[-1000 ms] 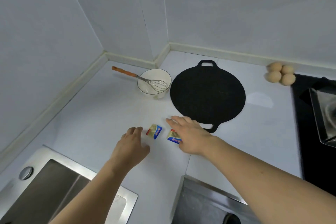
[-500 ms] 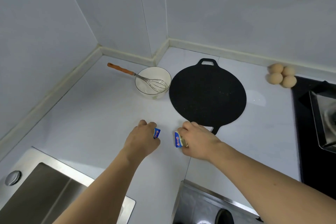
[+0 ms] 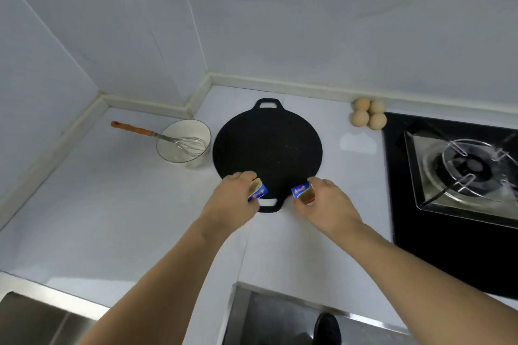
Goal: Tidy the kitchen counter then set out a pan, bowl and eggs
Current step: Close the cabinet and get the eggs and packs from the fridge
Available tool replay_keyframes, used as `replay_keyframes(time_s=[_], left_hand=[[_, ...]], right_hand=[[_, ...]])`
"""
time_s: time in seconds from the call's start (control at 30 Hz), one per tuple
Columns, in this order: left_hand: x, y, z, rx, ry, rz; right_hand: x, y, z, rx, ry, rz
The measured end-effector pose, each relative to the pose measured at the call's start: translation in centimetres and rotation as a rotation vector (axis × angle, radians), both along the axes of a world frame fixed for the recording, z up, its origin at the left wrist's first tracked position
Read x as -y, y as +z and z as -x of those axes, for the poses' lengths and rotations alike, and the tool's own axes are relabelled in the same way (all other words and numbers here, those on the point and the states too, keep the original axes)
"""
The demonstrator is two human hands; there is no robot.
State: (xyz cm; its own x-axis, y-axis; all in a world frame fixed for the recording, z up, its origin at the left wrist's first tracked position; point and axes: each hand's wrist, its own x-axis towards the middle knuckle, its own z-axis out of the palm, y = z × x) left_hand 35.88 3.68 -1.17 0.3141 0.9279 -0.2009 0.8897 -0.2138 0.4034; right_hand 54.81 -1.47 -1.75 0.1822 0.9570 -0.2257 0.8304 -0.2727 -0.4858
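The pale grey kitchen counter [image 3: 84, 204] carries the round flat black pan with two loop handles [image 3: 267, 148] at its middle, the white bowl [image 3: 183, 140] just left of it with a wire whisk with a wooden handle [image 3: 157, 136] resting in it, and four brown eggs [image 3: 368, 116] clustered at the back beside the black gas hob [image 3: 454, 176]. The left hand [image 3: 232, 204] pinches a small blue and gold wrapped packet [image 3: 257, 190] in curled fingers, and the right hand [image 3: 328, 204] grips a second blue and gold packet [image 3: 302, 192] the same way; both are raised over the pan's near edge. Pan, bowl and eggs look already set out, so the step seems to be clearing these packets. Best to keep both pinches firm and carry them off without brushing the near handle. The near handle is partly covered by the left hand, the packets' print is unreadable, the sink at lower left is cut off, and where the packets belong is not shown
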Motion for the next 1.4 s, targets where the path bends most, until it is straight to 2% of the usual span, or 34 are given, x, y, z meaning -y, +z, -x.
replay_keyframes(time_s=[0.13,0.3,0.57,0.8,1.0,1.1,1.27,1.4], left_hand=[[-2.7,0.3,-7.0,0.018,-0.121,-0.051],[-6.5,-0.7,-15.4,-0.028,-0.267,-0.059],[-10.8,-2.7,-23.2,-0.063,-0.357,-0.097],[-14.7,-5.6,-26.0,-0.151,-0.374,-0.129],[-16.1,-7.5,-27.6,-0.012,-0.395,-0.099],[-15.8,-7.9,-27.4,0.084,-0.335,-0.087],[-14.9,-8.1,-27.2,0.138,-0.217,-0.076],[-15.0,-7.9,-27.9,0.172,-0.242,-0.065]], right_hand=[[-1.7,-0.5,-6.8,0.054,-0.164,-0.007],[-4.3,-2.3,-14.5,0.136,-0.25,0.027],[-9.2,-3.9,-19.8,0.171,-0.245,0.025],[-12.7,-5.8,-21.4,0.263,-0.22,0.002],[-13.5,-7.0,-21.9,0.432,-0.242,-0.032],[-12.7,-7.2,-22.0,0.415,-0.271,-0.062],[-11.4,-7.1,-22.6,0.425,-0.216,-0.031],[-11.6,-7.3,-22.9,0.425,-0.238,-0.117]])
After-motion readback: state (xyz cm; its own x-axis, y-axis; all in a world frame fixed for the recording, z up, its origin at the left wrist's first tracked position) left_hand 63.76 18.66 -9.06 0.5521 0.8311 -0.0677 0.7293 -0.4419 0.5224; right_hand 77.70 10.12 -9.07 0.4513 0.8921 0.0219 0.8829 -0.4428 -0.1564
